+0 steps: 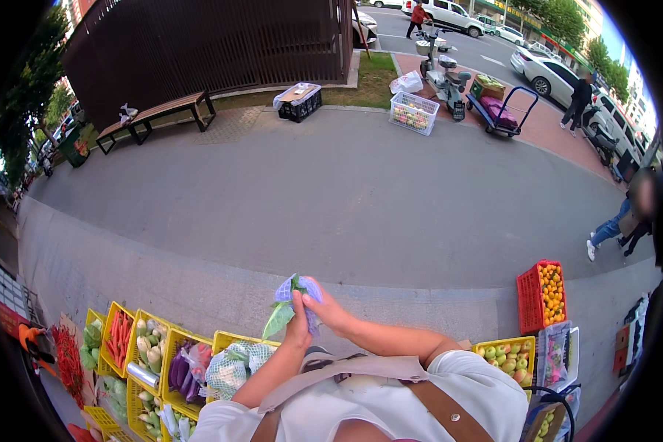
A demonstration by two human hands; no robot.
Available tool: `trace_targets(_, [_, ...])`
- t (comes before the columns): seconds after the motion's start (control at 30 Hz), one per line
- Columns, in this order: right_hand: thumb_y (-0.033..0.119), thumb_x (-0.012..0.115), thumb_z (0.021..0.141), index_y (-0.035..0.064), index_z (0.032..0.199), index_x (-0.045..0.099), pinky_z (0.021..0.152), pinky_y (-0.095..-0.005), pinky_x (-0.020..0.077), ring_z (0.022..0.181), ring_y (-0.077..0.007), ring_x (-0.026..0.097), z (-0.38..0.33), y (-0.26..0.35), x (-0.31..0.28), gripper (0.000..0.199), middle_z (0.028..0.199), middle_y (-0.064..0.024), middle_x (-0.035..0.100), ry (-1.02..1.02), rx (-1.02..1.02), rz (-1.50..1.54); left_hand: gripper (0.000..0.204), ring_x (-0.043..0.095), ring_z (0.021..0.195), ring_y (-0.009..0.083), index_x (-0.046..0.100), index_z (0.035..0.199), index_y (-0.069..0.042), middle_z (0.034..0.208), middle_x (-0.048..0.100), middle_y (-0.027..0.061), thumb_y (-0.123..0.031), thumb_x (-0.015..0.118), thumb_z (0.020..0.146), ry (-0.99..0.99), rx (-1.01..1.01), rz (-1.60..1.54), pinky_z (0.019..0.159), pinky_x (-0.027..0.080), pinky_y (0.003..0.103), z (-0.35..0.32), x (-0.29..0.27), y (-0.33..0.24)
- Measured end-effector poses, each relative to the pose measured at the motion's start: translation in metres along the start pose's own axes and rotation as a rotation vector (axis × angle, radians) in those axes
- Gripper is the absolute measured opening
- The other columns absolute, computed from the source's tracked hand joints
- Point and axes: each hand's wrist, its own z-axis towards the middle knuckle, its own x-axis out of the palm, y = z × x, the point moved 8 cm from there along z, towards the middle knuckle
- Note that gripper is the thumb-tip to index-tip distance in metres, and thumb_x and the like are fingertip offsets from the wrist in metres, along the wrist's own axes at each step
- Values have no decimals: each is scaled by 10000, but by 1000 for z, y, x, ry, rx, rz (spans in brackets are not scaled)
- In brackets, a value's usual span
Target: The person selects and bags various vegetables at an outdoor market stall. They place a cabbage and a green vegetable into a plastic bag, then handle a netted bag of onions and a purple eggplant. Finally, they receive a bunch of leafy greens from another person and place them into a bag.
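Observation:
My left hand [299,325] and my right hand [333,308] meet in front of my chest, both closed. Between them is a bluish-purple mesh net [284,290], bunched up, with my right hand's fingers on it. A leafy green vegetable [278,320] pokes out beside the net. One broad leaf hangs below my left hand, and a small green tip shows at the top. The fingers and net hide the rest of the vegetable, so its exact kind is unclear.
Yellow crates at lower left hold carrots [119,335], eggplants [187,372] and net-wrapped pale vegetables [228,374]. At right stand a red crate [529,306] of orange fruit and apples [510,357]. A person [619,225] walks at far right. Beyond the pavement are a bench [155,121] and a cart [504,114].

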Motion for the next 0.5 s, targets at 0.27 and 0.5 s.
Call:
trace_targets(0.27, [161, 548, 770, 62, 1236, 259, 945, -309, 255, 1099, -161, 350, 158, 55, -81, 557, 1177, -60, 376, -116, 9, 129, 633, 342, 1083, 178, 279, 1207, -39, 1158, 365, 92, -525, 337, 805, 340, 130, 173, 912, 273, 297, 220, 39, -49])
trace_targets(0.5, [83, 612, 698, 54, 1198, 318, 915, -331, 321, 1060, -181, 413, 287, 99, -167, 581, 1128, -66, 437, -213, 47, 163, 684, 365, 1090, 212, 328, 1188, -22, 1172, 384, 122, -570, 333, 778, 545, 167, 617, 908, 288, 316, 376, 100, -100])
